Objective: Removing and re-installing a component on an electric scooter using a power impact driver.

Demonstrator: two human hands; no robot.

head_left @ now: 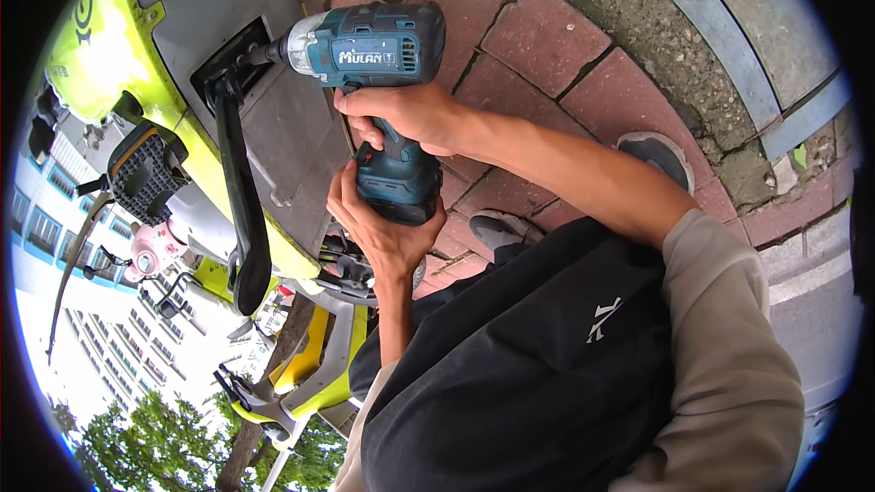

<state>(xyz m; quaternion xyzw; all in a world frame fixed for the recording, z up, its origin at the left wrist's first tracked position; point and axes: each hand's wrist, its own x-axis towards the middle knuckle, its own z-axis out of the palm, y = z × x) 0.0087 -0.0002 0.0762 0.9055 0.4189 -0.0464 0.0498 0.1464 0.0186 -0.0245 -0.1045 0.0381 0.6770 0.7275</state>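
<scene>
Power driver (365, 44) at eleven o'clock, its tip reaching into the dark recess (244, 41) at ten.
The right hand (415, 118) is wrapped round its handle (390, 138); the left hand (383, 232), toward eight, cups its base (396, 205). Lining up looks done: the tip meets the upper end of the black arm (241, 191) at nine, which appears attached. Driving seems unfinished; whether anything is turning, or which way, cannot be told.
</scene>
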